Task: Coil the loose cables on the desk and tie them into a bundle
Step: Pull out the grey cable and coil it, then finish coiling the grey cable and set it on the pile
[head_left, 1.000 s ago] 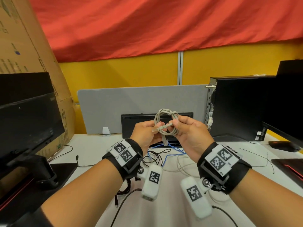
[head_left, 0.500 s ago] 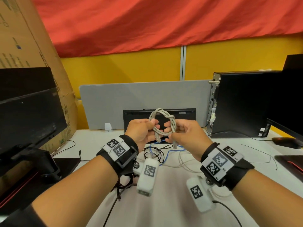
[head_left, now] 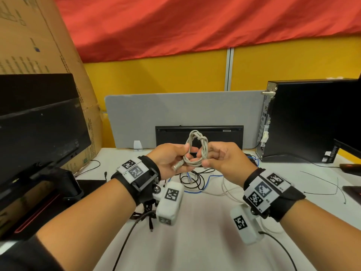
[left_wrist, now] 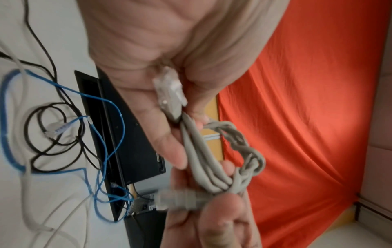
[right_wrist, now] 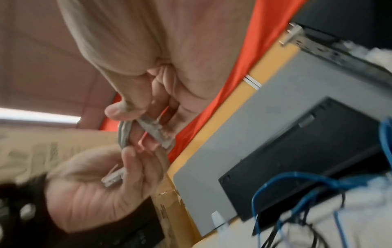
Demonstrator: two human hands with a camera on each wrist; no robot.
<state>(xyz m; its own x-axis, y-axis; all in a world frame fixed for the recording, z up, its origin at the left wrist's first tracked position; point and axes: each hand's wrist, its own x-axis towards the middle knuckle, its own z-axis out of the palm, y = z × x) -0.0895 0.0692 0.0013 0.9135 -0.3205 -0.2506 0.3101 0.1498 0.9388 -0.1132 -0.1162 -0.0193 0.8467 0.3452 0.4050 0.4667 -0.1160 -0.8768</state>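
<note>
Grey cable coil (head_left: 196, 149) upright between 2 hands: left hand (head_left: 172, 159) grasps 9 o'clock, right hand (head_left: 224, 159) pinches 3 o'clock.

A white desk (head_left: 205, 241) carries everything. At its middle lies a tangle of loose cables — a thin black cable (head_left: 192, 179) in loops, a blue network cable (head_left: 210, 178) crossing it, and a white cable (head_left: 227, 189) trailing toward the right. A black keyboard (head_left: 199, 133) stands on edge against a grey divider panel (head_left: 175, 114) at the back. A black computer tower (head_left: 312, 120) stands at the right, a black monitor (head_left: 39, 122) at the left — beside it a cardboard box (head_left: 39, 36).
</note>
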